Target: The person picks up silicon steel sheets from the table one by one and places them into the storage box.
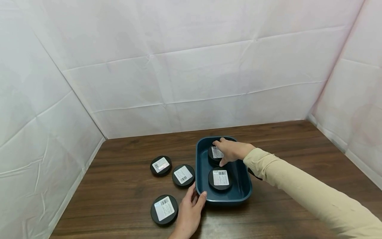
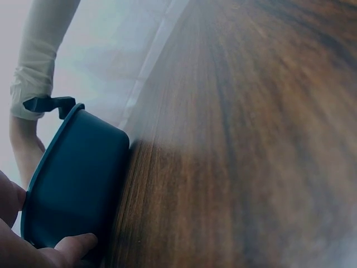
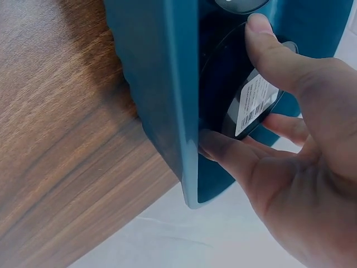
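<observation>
A deep blue plastic tub (image 1: 201,166) with rounded corners stands on the table. Inside its far half, my right hand (image 1: 232,150) holds a black round disc (image 1: 217,153) with a white barcode label. In the right wrist view the thumb and fingers of this hand (image 3: 301,106) spread around the edge of that labelled disc (image 3: 254,106); whether another lies under it, I cannot tell. A second labelled black disc (image 1: 220,179) lies in the tub's near half. My left hand (image 1: 189,210) grips the near left corner of the tub, thumb at the rim and fingers against the outer wall (image 2: 78,173).
Left of the tub, three more labelled black discs lie flat on the brown wooden table (image 1: 119,192): a far one (image 1: 161,165), one close to the tub (image 1: 183,175) and a near one (image 1: 164,210). White cloth walls (image 1: 179,76) enclose the table at the back and sides.
</observation>
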Action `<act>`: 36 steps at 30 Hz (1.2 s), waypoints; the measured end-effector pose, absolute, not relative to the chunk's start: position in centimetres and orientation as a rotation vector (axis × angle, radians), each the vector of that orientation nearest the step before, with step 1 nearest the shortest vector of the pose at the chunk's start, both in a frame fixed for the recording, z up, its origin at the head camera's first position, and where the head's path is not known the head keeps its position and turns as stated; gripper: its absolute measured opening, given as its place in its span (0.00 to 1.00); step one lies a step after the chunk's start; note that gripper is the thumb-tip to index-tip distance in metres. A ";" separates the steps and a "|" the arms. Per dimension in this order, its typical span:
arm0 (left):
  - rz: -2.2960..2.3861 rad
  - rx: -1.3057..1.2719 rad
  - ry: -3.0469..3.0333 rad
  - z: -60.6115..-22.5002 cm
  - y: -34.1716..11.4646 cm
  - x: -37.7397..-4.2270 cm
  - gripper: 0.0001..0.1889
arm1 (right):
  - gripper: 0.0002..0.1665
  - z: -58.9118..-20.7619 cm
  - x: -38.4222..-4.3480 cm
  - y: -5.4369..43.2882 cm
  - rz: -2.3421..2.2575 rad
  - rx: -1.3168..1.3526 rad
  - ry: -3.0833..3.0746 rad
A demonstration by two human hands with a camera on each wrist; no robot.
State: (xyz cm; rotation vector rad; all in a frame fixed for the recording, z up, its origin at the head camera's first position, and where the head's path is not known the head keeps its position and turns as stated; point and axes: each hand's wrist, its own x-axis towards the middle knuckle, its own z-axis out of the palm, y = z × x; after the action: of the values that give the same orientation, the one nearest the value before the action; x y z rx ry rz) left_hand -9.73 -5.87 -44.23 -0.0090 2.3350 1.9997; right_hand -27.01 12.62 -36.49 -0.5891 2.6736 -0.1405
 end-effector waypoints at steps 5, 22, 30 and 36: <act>2.003 -0.010 2.338 -44.3 -5.9 -9.8 0.31 | 0.52 -36.4 -27.0 12.5 -0.123 -0.596 2.678; 2.007 -0.032 2.318 -44.3 -6.1 -9.9 0.31 | 0.51 -36.4 -26.8 11.7 -0.102 -0.585 2.687; 1.993 -0.040 2.345 -44.2 -6.0 -9.7 0.31 | 0.52 -36.1 -26.7 11.7 -0.083 -0.563 2.693; 1.985 -0.036 2.375 -44.2 -5.8 -9.7 0.30 | 0.53 -35.8 -26.7 11.8 -0.061 -0.561 2.696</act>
State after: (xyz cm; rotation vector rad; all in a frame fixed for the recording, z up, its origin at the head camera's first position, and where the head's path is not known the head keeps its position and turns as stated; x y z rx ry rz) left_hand -9.66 -5.78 -44.15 -0.0358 2.3752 1.9848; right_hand -26.69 11.80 -35.81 -0.5611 2.6963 -0.0615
